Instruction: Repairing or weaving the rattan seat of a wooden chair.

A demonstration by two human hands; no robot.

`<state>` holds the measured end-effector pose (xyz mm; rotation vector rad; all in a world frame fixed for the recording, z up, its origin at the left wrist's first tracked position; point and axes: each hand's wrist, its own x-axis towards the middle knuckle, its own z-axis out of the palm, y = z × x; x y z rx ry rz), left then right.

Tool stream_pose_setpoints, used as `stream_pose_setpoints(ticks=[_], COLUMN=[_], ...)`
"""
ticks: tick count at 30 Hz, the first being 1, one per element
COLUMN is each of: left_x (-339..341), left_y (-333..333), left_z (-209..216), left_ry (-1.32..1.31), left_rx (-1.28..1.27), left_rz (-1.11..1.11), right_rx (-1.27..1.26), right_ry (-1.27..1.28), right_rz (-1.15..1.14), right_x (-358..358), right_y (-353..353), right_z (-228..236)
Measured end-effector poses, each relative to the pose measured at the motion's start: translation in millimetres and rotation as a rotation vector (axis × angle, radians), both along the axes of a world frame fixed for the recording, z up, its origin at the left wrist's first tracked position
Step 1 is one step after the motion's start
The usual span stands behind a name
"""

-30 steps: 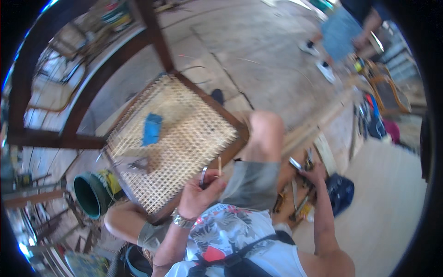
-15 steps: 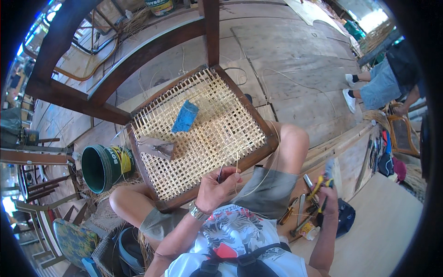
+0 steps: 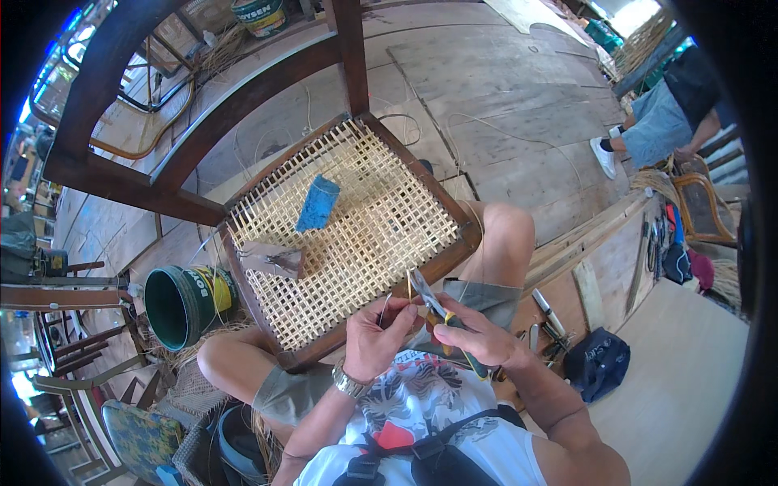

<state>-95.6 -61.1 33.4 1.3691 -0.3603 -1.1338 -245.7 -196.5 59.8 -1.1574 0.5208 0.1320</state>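
Note:
A dark wooden chair (image 3: 350, 332) leans over my lap, its seat filled with an open weave of pale cane (image 3: 369, 231). At the seat's near edge, my left hand (image 3: 374, 334) pinches a thin cane strand (image 3: 409, 285) between thumb and fingers. My right hand (image 3: 480, 334) is closed round a pair of pliers (image 3: 427, 296) with yellow and dark handles. The metal jaws are right beside the strand, just above my left fingertips; whether they touch it I cannot tell. On the weave lie a blue block (image 3: 318, 202) and a brown piece (image 3: 274, 261) with something dark on it.
A green bucket (image 3: 172, 306) stands left of my knee. To my right, hand tools (image 3: 553, 317) and a dark blue cap (image 3: 598, 364) lie by a plywood sheet (image 3: 681, 356). Loose cane trails over the plank floor (image 3: 502, 89). Another person (image 3: 668, 121) is at the far right.
My right hand has brought the pliers from the tools at the right to the strand by my left hand. The left hand keeps its pinch near the seat edge.

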Motion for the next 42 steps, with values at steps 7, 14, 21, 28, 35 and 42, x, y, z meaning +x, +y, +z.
stream_pose_setpoints(ticks=[7, 14, 21, 28, 35, 42], left_x=[-0.9, 8.6, 16.1, 24.1, 25.0, 47.5], left_y=[-5.9, 1.3, 25.2, 60.4, 94.9, 142.4], left_z=[1.6, -1.9, -1.6, -28.6, -26.6, -14.6], left_ry=[-0.096, -0.048, -0.114, -0.112, -0.063, 0.143], left_rx=[0.047, -0.009, -0.005, 0.078, 0.150, 0.048], left_rz=[-0.110, 0.009, 0.073, 0.227, 0.322, 0.766], right_rx=[0.050, -1.296, -1.260, -1.281, -1.301, -1.237], right_ry=[-0.023, 0.773, 1.373, 0.337, -0.421, -0.531], right_rz=[-0.355, -0.529, -0.160, -0.784, 0.157, 0.279], right_x=[-27.9, -185.0, -308.8, -72.3, 200.3, 203.2], right_y=[-7.9, -120.8, -128.5, -125.2, 45.2, 88.5], right_z=[-7.4, -106.3, -186.3, -66.3, -45.4, -16.6])
